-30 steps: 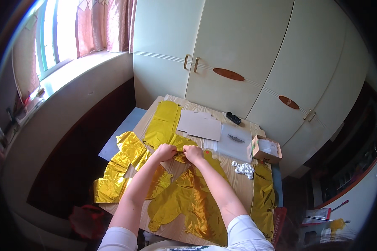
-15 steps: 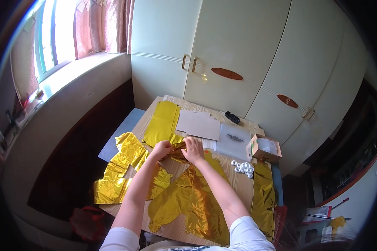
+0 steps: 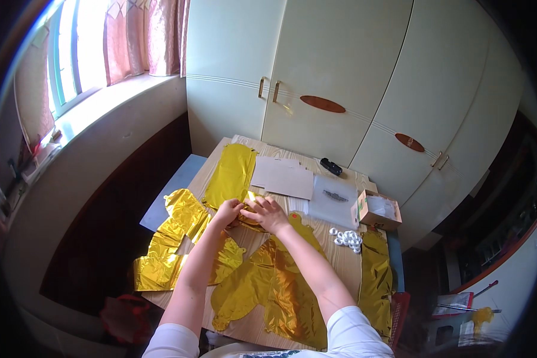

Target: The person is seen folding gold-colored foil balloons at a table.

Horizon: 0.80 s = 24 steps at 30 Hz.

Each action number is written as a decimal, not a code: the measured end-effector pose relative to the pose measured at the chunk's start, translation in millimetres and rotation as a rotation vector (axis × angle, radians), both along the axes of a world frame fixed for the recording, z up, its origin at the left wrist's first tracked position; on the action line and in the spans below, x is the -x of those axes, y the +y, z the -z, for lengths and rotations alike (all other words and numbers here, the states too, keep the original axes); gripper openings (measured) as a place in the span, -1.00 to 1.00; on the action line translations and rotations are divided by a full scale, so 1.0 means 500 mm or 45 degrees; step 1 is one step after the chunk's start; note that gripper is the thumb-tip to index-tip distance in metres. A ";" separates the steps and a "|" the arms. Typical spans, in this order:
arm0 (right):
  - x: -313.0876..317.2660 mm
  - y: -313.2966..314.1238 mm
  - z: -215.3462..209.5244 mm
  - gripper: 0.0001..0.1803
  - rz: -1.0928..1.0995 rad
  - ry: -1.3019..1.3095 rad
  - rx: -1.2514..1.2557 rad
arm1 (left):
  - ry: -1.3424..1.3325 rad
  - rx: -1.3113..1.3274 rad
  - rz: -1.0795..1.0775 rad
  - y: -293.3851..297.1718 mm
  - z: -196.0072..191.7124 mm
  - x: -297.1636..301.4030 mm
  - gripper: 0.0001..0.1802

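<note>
Above the middle of the table, my left hand (image 3: pixel 226 212) pinches crumpled gold foil (image 3: pixel 253 224), its fingers closed. My right hand (image 3: pixel 269 214) is close beside it, fingers bent over the same foil and partly hiding it. What the fingertips do underneath cannot be made out. Toward me lies a large flat gold foil balloon (image 3: pixel 247 280), uninflated and wrinkled, under and between my forearms. Left of my left arm another shiny gold foil balloon (image 3: pixel 168 238) is spread in a bent shape. Beyond my hands lies a smooth folded gold foil piece (image 3: pixel 231 173).
Grey-beige card sheets (image 3: pixel 283 179) and a clear plastic sleeve (image 3: pixel 323 206) lie at the back, near a black stapler-like object (image 3: pixel 331 167). White ribbon rolls (image 3: pixel 347 240) sit right, beside a cardboard box (image 3: pixel 379 222) and more gold foil (image 3: pixel 376 280). A cabinet (image 3: pixel 340 59) stands behind.
My right hand has shifted slightly toward the left hand, and its fingers have spread over the foil. The foil between my hands has changed shape. Other things lie as before.
</note>
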State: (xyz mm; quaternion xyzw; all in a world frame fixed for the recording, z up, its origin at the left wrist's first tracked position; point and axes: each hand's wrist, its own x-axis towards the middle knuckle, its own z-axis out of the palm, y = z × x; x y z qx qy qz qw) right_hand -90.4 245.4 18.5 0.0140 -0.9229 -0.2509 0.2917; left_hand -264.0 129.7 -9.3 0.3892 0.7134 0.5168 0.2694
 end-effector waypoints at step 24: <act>0.035 -0.038 -0.041 -0.87 0.215 0.112 0.461 | -0.108 -0.327 0.176 -0.011 0.041 0.019 -0.79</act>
